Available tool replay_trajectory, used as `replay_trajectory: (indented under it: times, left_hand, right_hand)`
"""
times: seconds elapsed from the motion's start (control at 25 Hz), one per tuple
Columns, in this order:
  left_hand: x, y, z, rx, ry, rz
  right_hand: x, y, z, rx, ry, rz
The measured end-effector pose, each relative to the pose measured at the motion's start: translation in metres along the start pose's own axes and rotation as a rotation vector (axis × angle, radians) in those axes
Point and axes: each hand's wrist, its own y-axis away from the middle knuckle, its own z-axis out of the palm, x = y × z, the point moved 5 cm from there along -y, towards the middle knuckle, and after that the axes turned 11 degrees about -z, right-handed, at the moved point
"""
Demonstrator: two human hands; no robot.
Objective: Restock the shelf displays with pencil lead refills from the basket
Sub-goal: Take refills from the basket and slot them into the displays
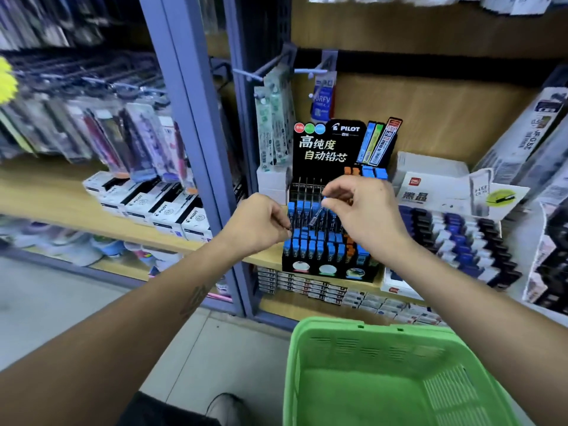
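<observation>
Head view: both arms reach up to frame centre. Right hand (365, 210) fingers pinch a lead refill (316, 215), tilted over the black display (325, 272). Left hand (261, 222) fingers curled at display's left edge, contents unclear. Green basket (307, 348) lower right

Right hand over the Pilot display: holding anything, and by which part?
The right hand pinches a lead refill case by its upper, blue-capped end; its lower end hangs tilted over the display's slots.
</observation>
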Motion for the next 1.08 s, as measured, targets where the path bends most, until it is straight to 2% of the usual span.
replay_trajectory:
  times: [0.16,0.28,0.44,0.6,0.84,1.08]
  left_hand:
    - [0.0,0.005,0.008,0.021,-0.138,0.106]
    - [0.004,0.007,0.013,0.047,-0.247,0.169]
    - [0.004,0.005,0.011,0.026,-0.258,0.148]
    - [-0.005,0.001,0.005,-0.022,-0.179,0.066]
    - [-0.013,0.004,0.008,-0.048,-0.128,0.065]
    - [-0.015,0.003,0.01,0.004,-0.128,0.093]
  right_hand:
    - [0.001,-0.002,0.006,-0.057,0.235,-0.119]
    - [0.003,-0.002,0.011,-0.09,0.274,-0.117]
    - [0.0,-0.003,0.015,-0.114,0.278,-0.113]
    - [-0.009,-0.008,0.012,-0.024,0.168,-0.144]
    - [-0.014,-0.008,0.023,-0.027,0.059,-0.106]
    - [-0.016,-0.005,0.043,-0.055,0.007,-0.127]
